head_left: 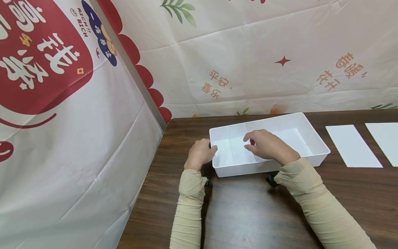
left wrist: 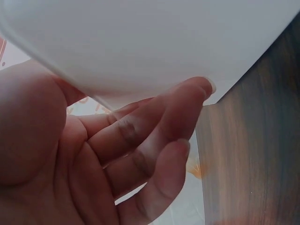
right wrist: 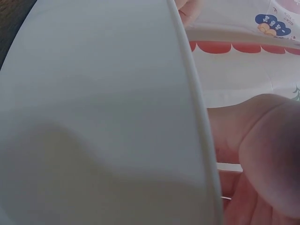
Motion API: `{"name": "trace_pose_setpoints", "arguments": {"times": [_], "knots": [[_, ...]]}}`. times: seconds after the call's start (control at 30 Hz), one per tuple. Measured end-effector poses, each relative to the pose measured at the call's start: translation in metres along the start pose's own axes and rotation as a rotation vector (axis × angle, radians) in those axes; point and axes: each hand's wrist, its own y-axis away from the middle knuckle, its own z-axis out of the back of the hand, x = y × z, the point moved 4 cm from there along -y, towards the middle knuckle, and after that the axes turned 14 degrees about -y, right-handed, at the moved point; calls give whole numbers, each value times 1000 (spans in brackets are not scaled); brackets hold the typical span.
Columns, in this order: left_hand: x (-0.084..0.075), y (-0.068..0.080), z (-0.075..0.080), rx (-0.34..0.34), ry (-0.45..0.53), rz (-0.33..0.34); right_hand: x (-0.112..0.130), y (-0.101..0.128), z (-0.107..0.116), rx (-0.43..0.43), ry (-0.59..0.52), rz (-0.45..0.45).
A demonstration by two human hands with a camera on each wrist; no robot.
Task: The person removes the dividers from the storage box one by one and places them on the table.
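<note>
A white plastic tray (head_left: 242, 168) with inner dividers stands on the brown wooden table (head_left: 236, 211). My left hand (head_left: 200, 154) grips the tray's left end, thumb on the rim and fingers curled against the outer wall. The left wrist view shows those fingers (left wrist: 154, 140) under the tray's white wall (left wrist: 150, 42). My right hand (head_left: 264, 145) reaches over the near wall into the tray, thumb and forefinger curled round a white divider. In the right wrist view the tray wall (right wrist: 93, 117) fills the frame, with the palm (right wrist: 267, 164) beyond its rim.
Two white paper sheets (head_left: 352, 146) (head_left: 385, 138) lie flat on the table right of the tray. A printed cloth backdrop (head_left: 248, 62) hangs behind the table, and another cloth panel (head_left: 71, 138) closes off the left side.
</note>
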Motion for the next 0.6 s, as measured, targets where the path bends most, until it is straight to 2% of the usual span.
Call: {"name": "trace_pose_setpoints", "arguments": {"times": [0.6], "knots": [[0,0,0,10,-13,-2,2,1,-2,0,12,15]]}}
